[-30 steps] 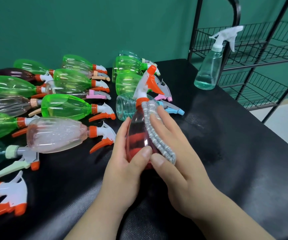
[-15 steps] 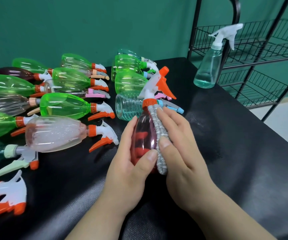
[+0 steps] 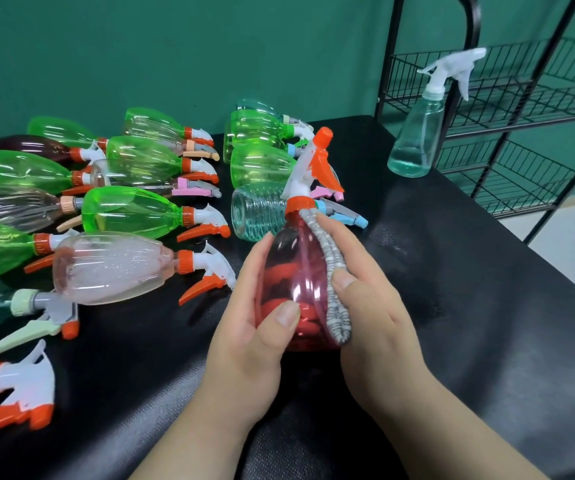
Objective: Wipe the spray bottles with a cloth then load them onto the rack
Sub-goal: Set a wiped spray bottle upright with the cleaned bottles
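Head cam: black worktop (image 3: 469,323) fills the lower frame, w/ a green wall behind. Red spray bottle (image 3: 289,271) is roughly mid-worktop, a bit toward the near edge, upright but leaning slightly away. Its orange-and-white trigger head (image 3: 313,171) has the lever facing right. Can't tell if the base rests on the top or is lifted (hands hide it).

Left hand (image 3: 244,327) grips the bottle's left side, fingers curled round behind it and showing red through the plastic, thumb flat across the front. Right hand (image 3: 372,306) is on the bottle's right side. It pinches a grey cloth (image 3: 334,282) betw. thumb and fingers and presses it to the plastic, from the neck collar down to near the base. Only the cloth's ribbed, folded edge shows.

Left half of the worktop, near-left corner to far edge: many bottles lie on their sides, nozzles mostly pointing right.
- Green bottles (image 3: 133,211) make up most of them.
- A pale pink bottle (image 3: 112,268) lies nearest the left hand, not touching it.
- A ribbed teal bottle (image 3: 258,214) lies just behind the red one.

Far-right corner: a clear bottle (image 3: 414,133) w/ white trigger stands upright, bluish liquid in the bottom. Just beyond that corner stands the black wire rack (image 3: 528,109), two shelves in view.
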